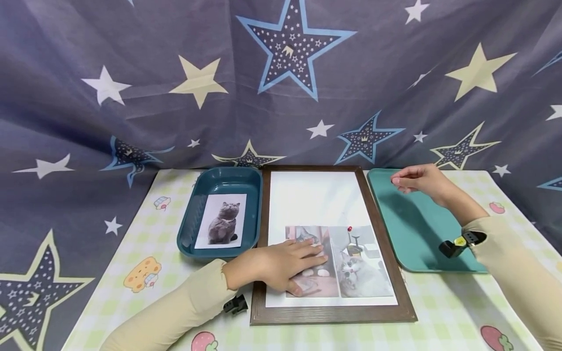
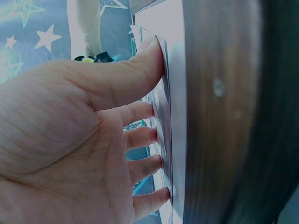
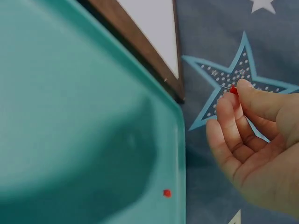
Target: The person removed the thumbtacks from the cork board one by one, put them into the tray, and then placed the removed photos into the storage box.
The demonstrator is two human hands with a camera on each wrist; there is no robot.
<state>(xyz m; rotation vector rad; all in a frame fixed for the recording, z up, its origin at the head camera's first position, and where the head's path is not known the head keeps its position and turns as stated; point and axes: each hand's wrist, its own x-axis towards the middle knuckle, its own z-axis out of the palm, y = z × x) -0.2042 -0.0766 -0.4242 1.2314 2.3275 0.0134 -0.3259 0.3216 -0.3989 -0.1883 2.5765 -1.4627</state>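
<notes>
My left hand (image 1: 285,265) lies spread over a cat photo (image 1: 328,288) on a white board (image 1: 318,197) with a brown frame (image 1: 333,316). Its fingertips touch the photo in the left wrist view, and much of the picture is hidden beneath the hand. Beside it on the board is a second photo, of a pale fluffy cat (image 1: 366,278), with a red push pin (image 1: 350,228) at its top edge. Over the far part of a green tray (image 1: 417,239), my right hand (image 1: 419,181) pinches a red push pin (image 3: 233,89) between thumb and fingertips, its metal point showing.
Another red push pin (image 3: 167,193) lies on the green tray. Left of the frame stands a dark teal tray (image 1: 186,234) holding a grey cat photo (image 1: 224,222). A checked cloth (image 1: 145,234) covers the table, and a star-patterned curtain (image 1: 263,117) hangs behind.
</notes>
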